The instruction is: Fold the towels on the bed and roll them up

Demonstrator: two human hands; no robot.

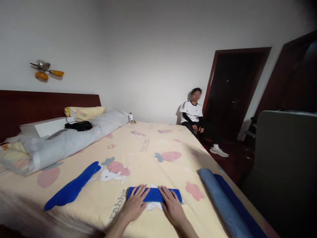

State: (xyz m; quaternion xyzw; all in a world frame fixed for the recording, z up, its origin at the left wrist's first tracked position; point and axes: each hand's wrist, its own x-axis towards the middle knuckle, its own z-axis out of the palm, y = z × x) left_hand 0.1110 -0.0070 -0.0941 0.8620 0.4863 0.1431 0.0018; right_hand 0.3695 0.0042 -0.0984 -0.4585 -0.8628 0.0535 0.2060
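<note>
A blue cloth point(156, 195), folded or rolled into a narrow strip, lies across the bed in front of me. On its left end rests my left hand point(135, 202), fingers stretched out flat over the fabric. My right hand point(172, 205) lies the same way on the right part, fingers extended and slightly apart. Neither hand grips the strip; a bare stretch of blue shows between them. To the left, another blue cloth point(73, 188) lies loosely bunched in a long shape. At the right edge of the bed is a long grey-blue roll point(219, 201) beside a darker blue fabric piece point(237, 205).
The bed sheet point(148, 158) is pale yellow with carrot and rabbit prints. A rolled grey quilt point(81, 138) runs along the headboard side, with a white box point(51, 127) and black item point(78, 125). A person point(192, 112) sits at the far corner near a dark door point(235, 96).
</note>
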